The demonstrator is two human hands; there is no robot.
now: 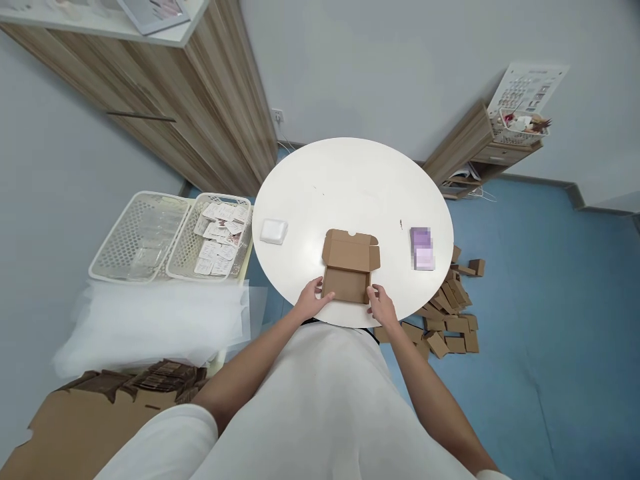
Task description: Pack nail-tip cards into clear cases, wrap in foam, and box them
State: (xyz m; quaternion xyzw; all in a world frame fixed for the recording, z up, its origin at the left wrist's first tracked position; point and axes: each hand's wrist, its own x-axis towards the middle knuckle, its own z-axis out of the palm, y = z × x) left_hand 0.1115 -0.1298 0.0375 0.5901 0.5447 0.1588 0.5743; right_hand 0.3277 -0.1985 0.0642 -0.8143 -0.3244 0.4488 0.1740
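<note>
An open brown cardboard box (347, 285) lies at the near edge of the round white table (345, 167), its lid raised on the far side with side flaps spread. My left hand (313, 299) grips the box's left wall, thumb over the near left corner. On the right side, my right hand (381, 304) holds the right wall near the front corner, fingers curled. The inside of the box shows bare cardboard. A white packet (273, 231) rests at the table's left, and a purple box (421, 239) with a paler part lies at the right.
Two white baskets (145, 200), one holding small cards, stand left above stacked translucent sheets (165, 323). Flat cardboard (75, 427) lies lower left. Small brown boxes (455, 325) are piled on the floor at right. Cabinets (200, 87) stand behind.
</note>
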